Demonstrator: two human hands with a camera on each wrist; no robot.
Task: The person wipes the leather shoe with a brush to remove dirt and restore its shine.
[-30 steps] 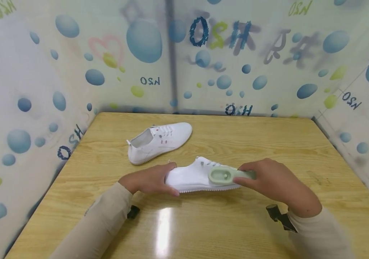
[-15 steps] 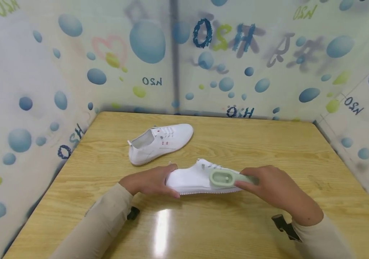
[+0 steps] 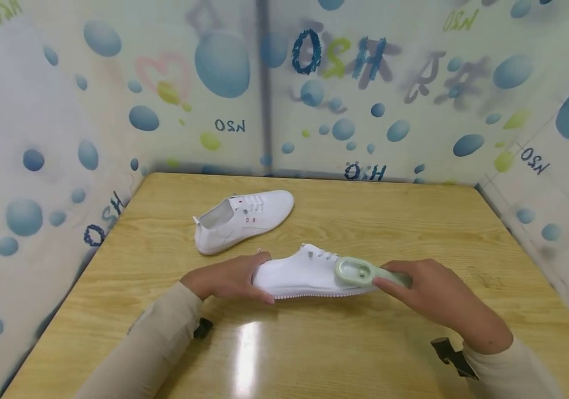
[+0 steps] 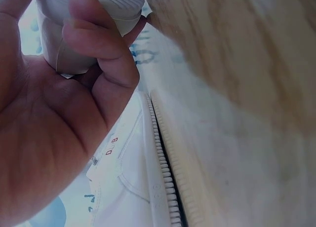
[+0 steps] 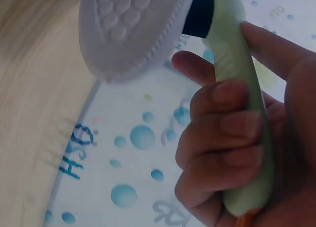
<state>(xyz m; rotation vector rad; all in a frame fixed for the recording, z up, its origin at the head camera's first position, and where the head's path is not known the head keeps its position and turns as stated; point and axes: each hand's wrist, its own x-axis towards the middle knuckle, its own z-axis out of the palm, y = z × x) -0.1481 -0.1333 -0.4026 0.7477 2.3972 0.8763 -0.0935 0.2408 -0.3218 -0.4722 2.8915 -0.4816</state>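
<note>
A white lace-up shoe (image 3: 289, 277) is tilted side-up close over the table, its toe pointing right. My left hand (image 3: 231, 277) grips its heel, fingers on the far side and thumb at the near edge. In the left wrist view those fingers curl round the heel (image 4: 59, 44). With its fingers wrapped round the handle, my right hand (image 3: 434, 288) holds a pale green brush (image 3: 356, 271) against the shoe's side near the toe. Dark bristles (image 5: 200, 15) meet the shoe beside its bumpy sole (image 5: 128, 29) in the right wrist view.
A second white shoe (image 3: 271, 210) stands on the wooden table (image 3: 389, 216) behind the held one, small red letters on its side. Walls with a blue bubble print (image 3: 221, 64) close in the back and both sides. Dark pieces (image 3: 454, 357) show below both cuffs.
The brush has slid right along the shoe's side toward the toe, and my right hand has moved with it. My left hand keeps its grip on the heel.
</note>
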